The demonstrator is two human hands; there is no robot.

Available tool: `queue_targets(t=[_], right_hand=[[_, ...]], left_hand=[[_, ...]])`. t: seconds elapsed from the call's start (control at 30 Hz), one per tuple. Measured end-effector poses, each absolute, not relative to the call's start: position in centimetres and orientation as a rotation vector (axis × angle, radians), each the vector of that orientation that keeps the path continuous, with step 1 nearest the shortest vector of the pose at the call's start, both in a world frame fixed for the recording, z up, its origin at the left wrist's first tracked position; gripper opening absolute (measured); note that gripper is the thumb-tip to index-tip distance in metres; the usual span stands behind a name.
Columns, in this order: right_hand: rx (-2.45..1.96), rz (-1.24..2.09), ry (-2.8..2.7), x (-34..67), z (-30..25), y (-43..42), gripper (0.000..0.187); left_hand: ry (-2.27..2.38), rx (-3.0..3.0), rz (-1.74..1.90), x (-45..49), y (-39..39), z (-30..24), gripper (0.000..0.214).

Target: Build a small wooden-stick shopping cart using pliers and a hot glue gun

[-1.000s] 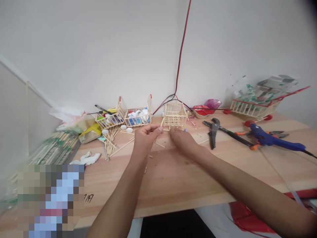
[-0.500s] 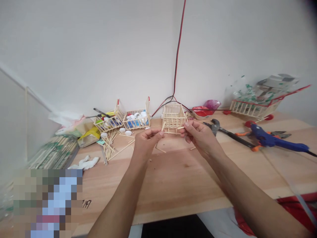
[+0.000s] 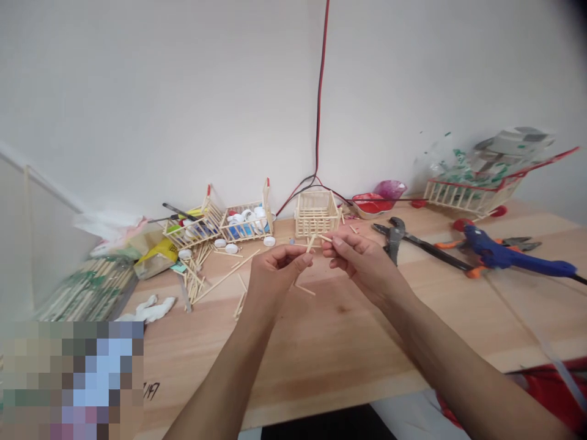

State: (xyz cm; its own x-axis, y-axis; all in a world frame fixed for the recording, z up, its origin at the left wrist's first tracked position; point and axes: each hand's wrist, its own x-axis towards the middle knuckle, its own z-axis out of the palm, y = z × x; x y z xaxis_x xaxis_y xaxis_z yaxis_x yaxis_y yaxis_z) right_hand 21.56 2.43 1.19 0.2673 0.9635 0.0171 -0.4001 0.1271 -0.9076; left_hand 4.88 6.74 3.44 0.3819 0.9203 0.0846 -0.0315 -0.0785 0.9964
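Note:
Between thumb and fingers, my left hand (image 3: 284, 267) pinches a short wooden stick (image 3: 311, 243) that points up. My right hand (image 3: 351, 253) is closed on another short wooden stick (image 3: 324, 238), whose tip reaches left to the top of the first. Whether the two tips touch I cannot tell. Just behind my hands stands a small basket made of wooden sticks (image 3: 316, 214), open at the top. A loose stick (image 3: 305, 289) lies on the table under my left hand.
Two small stick carts (image 3: 247, 223) with white wheels stand left of the basket, near scattered sticks (image 3: 197, 275). Packaged sticks (image 3: 89, 290) lie farther left. On the right are pliers (image 3: 431, 247), a blue glue gun (image 3: 518, 256), a red dish (image 3: 373, 206) and a larger red-trimmed cart (image 3: 472, 195).
My hands have come closer together, so the right stick now meets or nearly meets the left one. The view has shifted slightly to the right.

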Motion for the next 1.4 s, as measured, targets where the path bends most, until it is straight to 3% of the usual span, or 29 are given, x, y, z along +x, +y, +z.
queue_targets(t=[0.27, 0.47, 0.7, 0.87, 1.17, 1.4], right_hand=[[-1.074, 1.073, -1.024, 21.7, 1.1, 2.1, 0.025], [-1.479, 0.793, -1.597, 21.4, -0.1, 2.0, 0.02], [-1.758, 0.334, -1.787, 22.9, -0.4, 2.5, 0.02], [-2.002, 0.193, -2.044, 23.0, -0.8, 2.4, 0.018], [-1.51, 0.302, -1.466, 22.3, 2.3, 1.3, 0.017], [-1.379, 0.243, -1.423, 21.5, 3.0, 0.6, 0.014]], left_hand=[[0.833, 1.422, 1.019, 5.0, 6.2, 3.7, 0.02], [0.889, 1.417, 1.076, 4.9, 6.6, 3.7, 0.02], [0.875, 1.412, 1.05, 4.8, 6.9, 3.3, 0.022], [0.873, 1.406, 1.045, 4.7, 6.9, 3.4, 0.02], [0.9, 1.423, 0.991, 4.8, 6.7, 3.8, 0.024], [0.886, 1.478, 0.969, 5.0, 6.2, 3.8, 0.019]])
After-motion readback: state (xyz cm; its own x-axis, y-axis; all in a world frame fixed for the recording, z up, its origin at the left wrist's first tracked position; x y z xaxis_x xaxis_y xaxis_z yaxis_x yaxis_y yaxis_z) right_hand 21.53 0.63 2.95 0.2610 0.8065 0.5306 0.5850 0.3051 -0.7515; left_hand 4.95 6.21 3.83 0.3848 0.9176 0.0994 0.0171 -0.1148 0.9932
